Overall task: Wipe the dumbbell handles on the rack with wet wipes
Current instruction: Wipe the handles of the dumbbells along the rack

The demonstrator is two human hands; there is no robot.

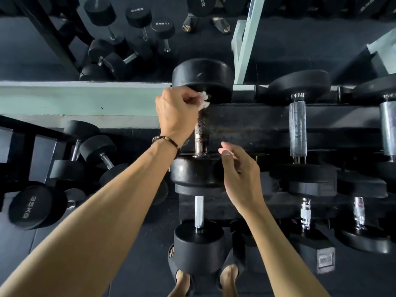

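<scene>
Left hand (174, 112) pinched the wipe (204, 101) at the far end of the handle (201, 133), whose length ran back toward the person; right hand (240, 174) hung loose, holding nothing, beside its near end.

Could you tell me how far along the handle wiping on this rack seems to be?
Nothing is visibly finished. In hand: the left hand grips a wet wipe at the far end of one dumbbell handle; the right hand hovers open nearby. Left: the neighbouring handle and the lower-tier handles, which no hand touches.
</scene>
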